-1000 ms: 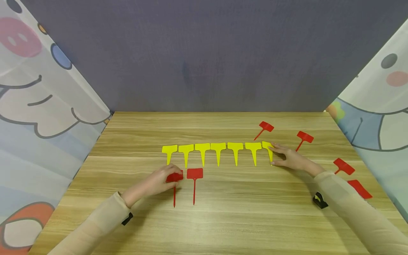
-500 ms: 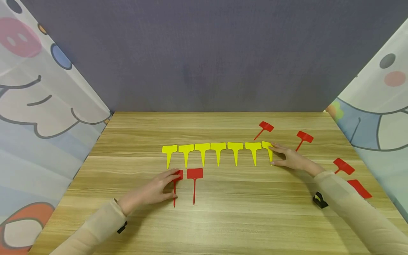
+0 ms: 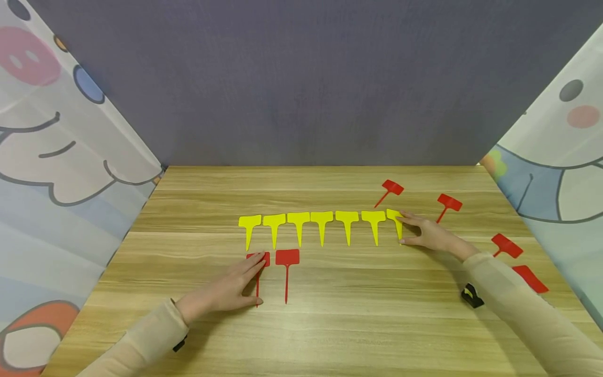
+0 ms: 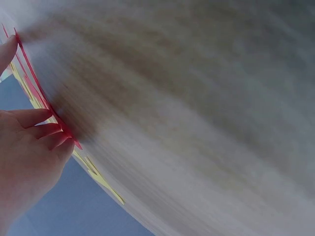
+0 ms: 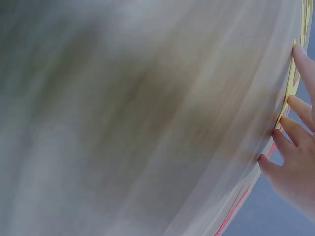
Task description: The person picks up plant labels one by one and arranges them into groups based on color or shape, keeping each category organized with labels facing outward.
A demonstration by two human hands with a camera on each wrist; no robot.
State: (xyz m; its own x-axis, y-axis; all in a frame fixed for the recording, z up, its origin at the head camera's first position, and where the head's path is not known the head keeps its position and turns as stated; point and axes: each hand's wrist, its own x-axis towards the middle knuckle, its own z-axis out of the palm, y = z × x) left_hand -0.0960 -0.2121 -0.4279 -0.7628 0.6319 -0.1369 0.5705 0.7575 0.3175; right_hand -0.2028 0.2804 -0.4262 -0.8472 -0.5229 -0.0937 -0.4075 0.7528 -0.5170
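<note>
My left hand (image 3: 226, 288) lies over a red T-shaped plant label (image 3: 266, 259), fingers stretched onto its head and thumb at the tip of its stem. In the left wrist view the fingertips of the left hand (image 4: 32, 152) touch that red label's edge. Just right of it lies a second red plant label (image 3: 287, 257), head away from me. My right hand (image 3: 431, 235) rests on the last yellow plant label (image 3: 392, 214) of a row, fingers at its head and thumb by its point. In the right wrist view several extended fingertips meet the yellow label (image 5: 291, 91).
Several more yellow plant labels (image 3: 322, 217) form a row across the wooden table (image 3: 348, 324). Loose red labels lie at the right: one at the back (image 3: 393, 187), one behind my right hand (image 3: 449, 202), others near my sleeve (image 3: 506, 245). A grey panel (image 3: 301, 84) stands behind.
The left fingers have straightened over the red label's head, and the left thumb has slid toward me down to the stem's tip. The right hand stays on the yellow label.
</note>
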